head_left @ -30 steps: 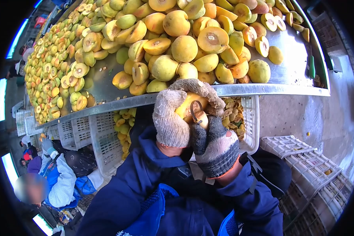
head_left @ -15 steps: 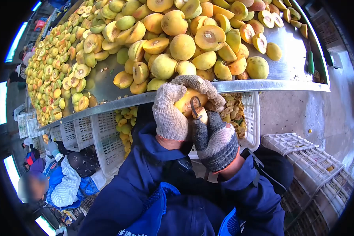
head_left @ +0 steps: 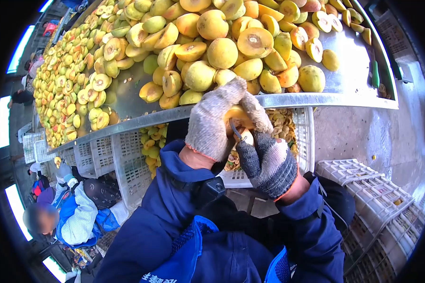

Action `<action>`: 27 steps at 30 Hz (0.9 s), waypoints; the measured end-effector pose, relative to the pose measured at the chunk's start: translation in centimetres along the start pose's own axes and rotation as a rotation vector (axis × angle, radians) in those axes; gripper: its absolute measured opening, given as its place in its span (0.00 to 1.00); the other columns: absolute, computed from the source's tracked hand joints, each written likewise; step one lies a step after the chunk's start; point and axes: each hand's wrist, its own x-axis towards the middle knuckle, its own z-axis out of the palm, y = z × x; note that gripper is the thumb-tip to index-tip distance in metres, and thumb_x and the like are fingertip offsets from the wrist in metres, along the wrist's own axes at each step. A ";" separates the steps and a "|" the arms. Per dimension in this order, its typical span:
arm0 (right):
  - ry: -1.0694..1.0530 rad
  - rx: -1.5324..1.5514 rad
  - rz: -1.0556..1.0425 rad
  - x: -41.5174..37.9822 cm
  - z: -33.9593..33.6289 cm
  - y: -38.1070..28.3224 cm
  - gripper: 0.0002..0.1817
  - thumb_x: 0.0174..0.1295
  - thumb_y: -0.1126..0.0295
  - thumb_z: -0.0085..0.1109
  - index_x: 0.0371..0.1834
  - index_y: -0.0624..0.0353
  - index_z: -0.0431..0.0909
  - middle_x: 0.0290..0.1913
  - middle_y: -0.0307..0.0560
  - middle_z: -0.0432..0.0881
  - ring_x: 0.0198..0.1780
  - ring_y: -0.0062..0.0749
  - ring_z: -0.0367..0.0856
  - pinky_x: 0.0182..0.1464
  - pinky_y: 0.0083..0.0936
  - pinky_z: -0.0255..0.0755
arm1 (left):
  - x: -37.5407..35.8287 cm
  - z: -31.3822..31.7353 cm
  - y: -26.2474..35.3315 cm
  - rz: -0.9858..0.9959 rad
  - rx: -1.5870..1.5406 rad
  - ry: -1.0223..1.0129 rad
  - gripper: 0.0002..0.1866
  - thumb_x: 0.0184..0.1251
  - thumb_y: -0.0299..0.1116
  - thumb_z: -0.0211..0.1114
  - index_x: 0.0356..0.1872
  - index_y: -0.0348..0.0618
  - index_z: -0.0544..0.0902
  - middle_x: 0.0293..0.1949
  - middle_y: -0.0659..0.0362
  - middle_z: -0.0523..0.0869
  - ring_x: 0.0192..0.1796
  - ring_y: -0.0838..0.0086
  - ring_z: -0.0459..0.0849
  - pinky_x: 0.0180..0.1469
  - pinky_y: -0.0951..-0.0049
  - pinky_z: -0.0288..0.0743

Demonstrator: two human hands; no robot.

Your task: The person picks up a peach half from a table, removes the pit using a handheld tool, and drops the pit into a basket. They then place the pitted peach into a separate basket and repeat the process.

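My left hand (head_left: 211, 123), in a knitted work glove, is wrapped around a yellow peach half (head_left: 237, 114) just off the table's front edge. In a grey-striped glove, my right hand (head_left: 270, 164) grips a pitting knife (head_left: 246, 136) with a pale handle and a thin, curved dark metal blade. The blade is at the cut face of the peach, which fingers partly hide. Right beyond my hands, a heap of yellow peaches (head_left: 223, 53), many of them halved, lies on the metal table (head_left: 316, 100).
Beneath the table edge, white plastic crates (head_left: 130, 162) hold peach halves and scraps. Stacked crates (head_left: 363, 184) stand on the floor at right. A green-handled tool (head_left: 375, 74) lies at the table's right end. Another person (head_left: 80, 219) sits at left, holding fruit.
My left hand has turned, with its fingers bunched higher around the peach. My right hand has shifted slightly right with the knife, its blade still at the fruit.
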 end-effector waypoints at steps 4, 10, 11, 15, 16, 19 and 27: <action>0.014 -0.050 -0.210 -0.2 -0.9 1.2 0.12 0.73 0.68 0.53 0.49 0.61 0.82 0.30 0.58 0.82 0.27 0.54 0.82 0.27 0.44 0.72 | -0.2 -0.6 0.5 0.570 1.015 -0.118 0.29 0.51 0.23 0.69 0.60 0.41 0.83 0.57 0.49 0.87 0.57 0.54 0.85 0.63 0.60 0.76; -0.206 0.083 -0.020 -0.1 -0.9 0.6 0.12 0.75 0.67 0.49 0.49 0.60 0.83 0.24 0.56 0.81 0.24 0.50 0.82 0.27 0.41 0.72 | 0.4 -0.4 3.2 0.781 1.315 -0.380 0.25 0.57 0.27 0.63 0.60 0.46 0.84 0.57 0.56 0.87 0.55 0.57 0.85 0.61 0.59 0.76; -0.207 0.090 -0.074 -0.3 -0.4 1.4 0.13 0.77 0.64 0.49 0.47 0.60 0.83 0.23 0.55 0.81 0.24 0.49 0.82 0.27 0.40 0.72 | 0.3 -0.5 3.4 0.813 1.395 -0.419 0.26 0.57 0.28 0.63 0.61 0.47 0.83 0.57 0.57 0.87 0.55 0.57 0.85 0.61 0.59 0.76; -0.226 0.156 -0.159 -0.9 -0.3 2.4 0.10 0.75 0.68 0.51 0.43 0.60 0.81 0.22 0.49 0.79 0.23 0.43 0.80 0.28 0.37 0.73 | 0.2 0.2 3.4 0.533 1.072 -0.480 0.14 0.68 0.28 0.62 0.53 0.42 0.87 0.47 0.54 0.90 0.45 0.64 0.88 0.47 0.66 0.81; -0.227 0.157 -0.160 -0.8 -0.5 2.4 0.10 0.75 0.68 0.51 0.43 0.60 0.81 0.22 0.49 0.79 0.23 0.43 0.80 0.28 0.37 0.73 | 0.2 0.6 3.3 0.146 0.650 -0.470 0.11 0.71 0.28 0.62 0.48 0.39 0.89 0.41 0.52 0.91 0.39 0.68 0.89 0.41 0.70 0.81; -0.377 0.609 0.090 -0.6 -0.9 1.5 0.26 0.75 0.46 0.49 0.33 0.59 0.82 0.20 0.41 0.76 0.21 0.30 0.76 0.26 0.27 0.69 | 0.3 2.0 3.7 0.188 0.487 -0.431 0.12 0.73 0.31 0.62 0.33 0.33 0.87 0.28 0.56 0.89 0.30 0.77 0.86 0.34 0.75 0.79; -0.292 0.163 0.082 -0.2 -1.5 0.7 0.17 0.74 0.59 0.54 0.39 0.62 0.84 0.25 0.57 0.82 0.25 0.46 0.83 0.29 0.38 0.73 | -0.6 3.7 4.6 0.175 0.428 -0.267 0.18 0.78 0.33 0.55 0.30 0.32 0.85 0.27 0.56 0.88 0.31 0.74 0.85 0.39 0.73 0.79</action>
